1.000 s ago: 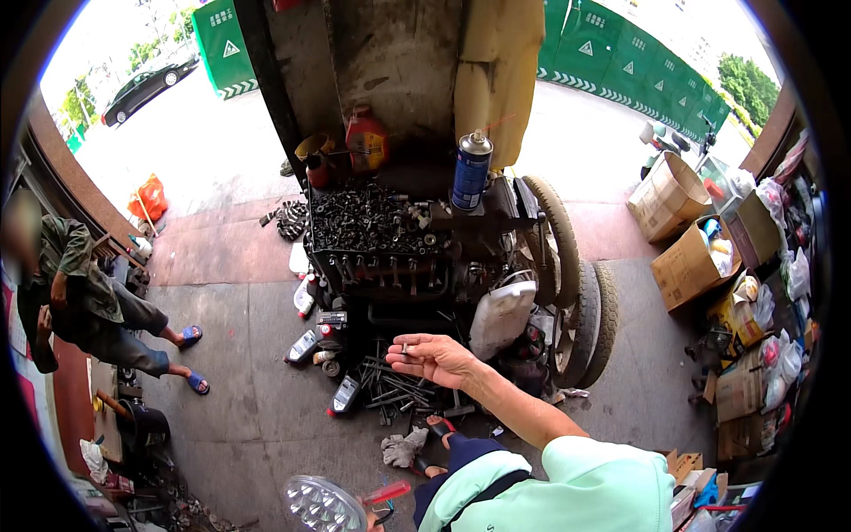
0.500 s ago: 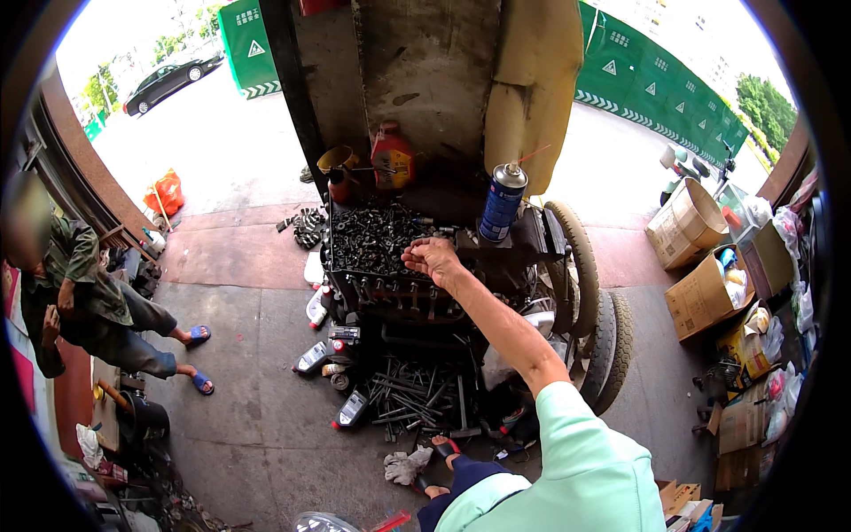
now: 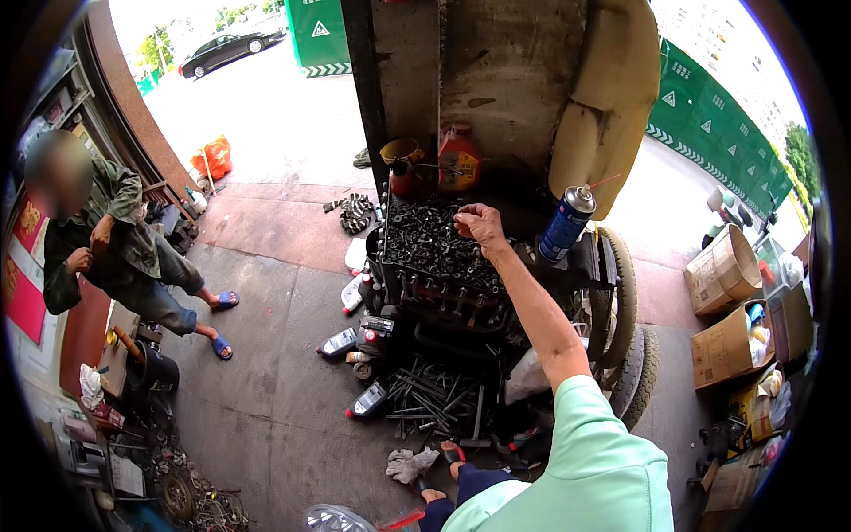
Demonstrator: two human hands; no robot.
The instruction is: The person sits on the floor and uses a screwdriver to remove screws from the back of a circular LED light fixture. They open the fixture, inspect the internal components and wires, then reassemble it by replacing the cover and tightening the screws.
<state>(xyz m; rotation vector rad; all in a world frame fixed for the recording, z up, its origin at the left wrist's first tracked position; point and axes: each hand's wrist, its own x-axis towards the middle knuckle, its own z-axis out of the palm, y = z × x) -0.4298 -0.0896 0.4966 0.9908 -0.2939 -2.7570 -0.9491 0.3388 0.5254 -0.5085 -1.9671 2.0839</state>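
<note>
My right hand [image 3: 481, 226] hangs over the right part of a heap of small dark bolts and nuts [image 3: 430, 239], its fingers bent together in a pinch. Anything between the fingertips is too small to make out. The heap fills the top of a grimy metal workbench [image 3: 452, 310], with several tools hanging along its front. To the right of my hand a blue spray can [image 3: 565, 229] with a thin red straw stands on the bench. Behind the heap are a red oil jug [image 3: 459, 160] and a yellow cup [image 3: 402, 149]. My left hand is out of view.
Below the bench lie metal rods and a hammer [image 3: 479, 417]. Oil bottles [image 3: 366, 400] and a pale glove [image 3: 412, 465] rest on the floor. Tyres [image 3: 645, 377] lean at the right, near cardboard boxes [image 3: 729, 346]. Another person [image 3: 133, 239] stands at the left.
The whole view has swung left, so the bench appears farther right. My right hand has shifted slightly farther back over the heap, and its fingers look more curled.
</note>
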